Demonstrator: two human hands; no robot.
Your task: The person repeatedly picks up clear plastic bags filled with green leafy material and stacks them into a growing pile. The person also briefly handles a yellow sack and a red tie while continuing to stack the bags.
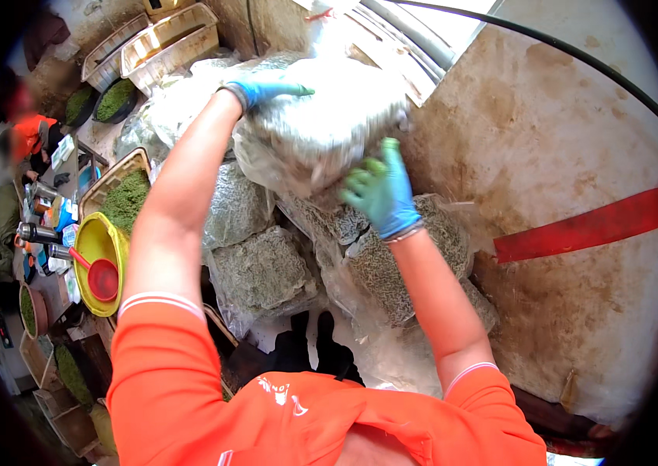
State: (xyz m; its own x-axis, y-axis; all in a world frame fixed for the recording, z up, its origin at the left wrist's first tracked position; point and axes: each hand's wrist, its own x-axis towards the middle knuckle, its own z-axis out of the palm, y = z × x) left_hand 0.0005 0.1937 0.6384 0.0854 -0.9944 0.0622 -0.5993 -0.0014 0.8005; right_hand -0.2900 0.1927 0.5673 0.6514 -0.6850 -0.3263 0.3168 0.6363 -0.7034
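Note:
My left hand [271,89], in a blue-green glove, reaches out over a large clear plastic bag [329,109] at the top of a pile, its fingers stretched along the bag's upper left side. The bag is bright with glare and its lower edge is smeared by motion. My right hand [383,189], gloved the same way, is raised by the bag's lower right corner with thumb and fingers apart; whether it touches the plastic I cannot tell. Below lie more plastic-wrapped blocks of greenish-grey material: one block [261,268] in the middle and another block [391,272] under my right forearm.
A stained wall [570,163] with a red band [585,235] stands to the right. On the left are a yellow tub [101,233] with a red ladle [102,278], a crate of green material [127,200] and a cluttered table. Pale bins [170,48] stand far left; a person in orange [30,136] is beyond.

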